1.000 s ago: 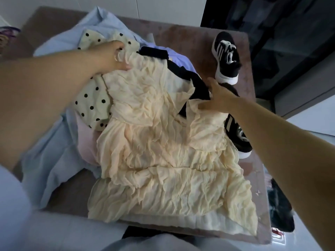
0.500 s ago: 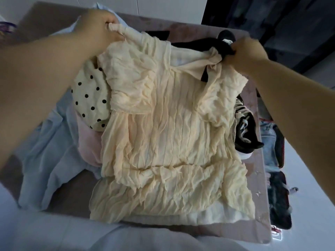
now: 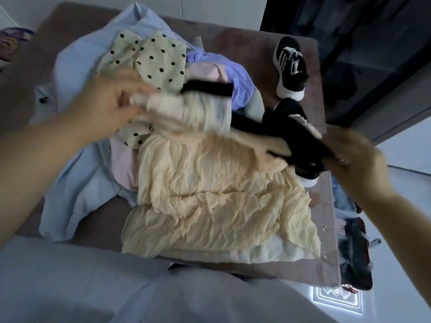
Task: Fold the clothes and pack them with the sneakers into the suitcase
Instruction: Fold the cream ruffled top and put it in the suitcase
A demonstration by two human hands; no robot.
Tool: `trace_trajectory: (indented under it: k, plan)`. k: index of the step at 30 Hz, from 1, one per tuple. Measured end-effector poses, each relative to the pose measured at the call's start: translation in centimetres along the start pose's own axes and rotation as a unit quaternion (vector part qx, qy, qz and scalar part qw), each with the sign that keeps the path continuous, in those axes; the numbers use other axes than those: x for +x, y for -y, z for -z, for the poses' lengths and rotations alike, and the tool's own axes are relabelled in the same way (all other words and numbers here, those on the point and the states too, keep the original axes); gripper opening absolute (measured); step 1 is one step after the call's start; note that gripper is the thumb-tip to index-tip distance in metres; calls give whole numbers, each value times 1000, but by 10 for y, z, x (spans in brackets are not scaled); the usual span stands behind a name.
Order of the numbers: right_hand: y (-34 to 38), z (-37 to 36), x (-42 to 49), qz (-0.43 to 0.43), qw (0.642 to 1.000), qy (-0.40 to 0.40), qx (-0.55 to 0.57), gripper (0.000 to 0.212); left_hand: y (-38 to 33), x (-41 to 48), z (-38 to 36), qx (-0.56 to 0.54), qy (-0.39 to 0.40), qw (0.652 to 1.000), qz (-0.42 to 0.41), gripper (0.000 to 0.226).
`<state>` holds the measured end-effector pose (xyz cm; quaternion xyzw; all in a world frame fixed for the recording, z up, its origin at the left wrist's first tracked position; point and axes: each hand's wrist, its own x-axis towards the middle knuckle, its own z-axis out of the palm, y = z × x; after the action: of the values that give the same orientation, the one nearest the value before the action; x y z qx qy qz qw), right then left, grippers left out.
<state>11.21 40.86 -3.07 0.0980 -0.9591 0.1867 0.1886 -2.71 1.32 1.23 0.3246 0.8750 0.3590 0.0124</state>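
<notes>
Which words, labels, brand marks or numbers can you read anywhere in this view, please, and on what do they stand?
None can be read.
Far sneaker: white side stripes only, no lettering legible.
Glowing sign on the floor: white outlined shapes, too blurred to read.
Small red tag beside it: too small to read.
Cream dress and polka-dot garment: no print or label visible.

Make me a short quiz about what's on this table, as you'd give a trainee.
1. True or false: both hands hold the cream dress.
2. Which lies under the dress's left edge? A) polka-dot garment B) a towel C) jeans
3. How many sneakers show fully, clear of cloth?

Key: 1. True: left hand and right hand grip its top corners. 2. A. 3. One, the far sneaker; the near sneaker is partly covered.
</notes>
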Motion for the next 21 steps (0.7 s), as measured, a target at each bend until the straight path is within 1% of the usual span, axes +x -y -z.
trace_trajectory:
  k: [2, 3, 5, 7, 8, 9, 11, 13, 15, 16, 17, 18, 19, 20, 21]
  plan:
    - [6, -9, -49, 33, 998, 50, 18, 37, 5, -45, -23, 0, 66, 998, -16, 29]
    - [10, -17, -67, 49, 995, 81, 26, 36, 8, -64, -36, 21, 92, 995, -14, 27]
    - [12, -36, -94, 68, 987, 143, 27, 24, 19, -97, -66, 83, 134, 987, -29, 28]
    - [13, -56, -110, 70, 975, 209, 18, 27, 30, -120, -92, 159, 150, 973, -71, 27]
    - [15, -62, -114, 56, 969, 240, 16, 30, 36, -129, -102, 197, 145, 966, -79, 27]
    - [14, -66, -116, 36, 966, 256, 19, 33, 38, -134, -109, 230, 139, 961, -68, 28]
    - [13, -65, -107, -30, 967, 249, 53, 41, 36, -137, -113, 243, 119, 963, -15, 30]
    - [10, -60, -85, -105, 971, 201, 81, 38, 31, -131, -110, 220, 104, 970, 24, 33]
    - [9, -55, -60, -157, 971, 160, 79, 25, 24, -123, -107, 224, 109, 968, 44, 37]
    - [9, -55, -50, -184, 967, 152, 89, 14, 21, -119, -106, 219, 110, 968, 51, 36]
    - [8, -56, -40, -219, 957, 151, 118, 6, 15, -116, -105, 202, 94, 973, 58, 30]
    - [10, -57, -30, -262, 940, 143, 164, 8, 7, -112, -104, 174, 62, 980, 70, 21]
    - [11, -59, -19, -316, 912, 125, 228, 9, -1, -108, -104, 142, 18, 986, 85, 13]
    - [12, -60, -8, -376, 874, 98, 292, 8, -9, -103, -104, 120, -31, 987, 104, 16]
    - [11, -62, 2, -423, 841, 73, 329, 8, -14, -95, -104, 113, -76, 983, 122, 22]
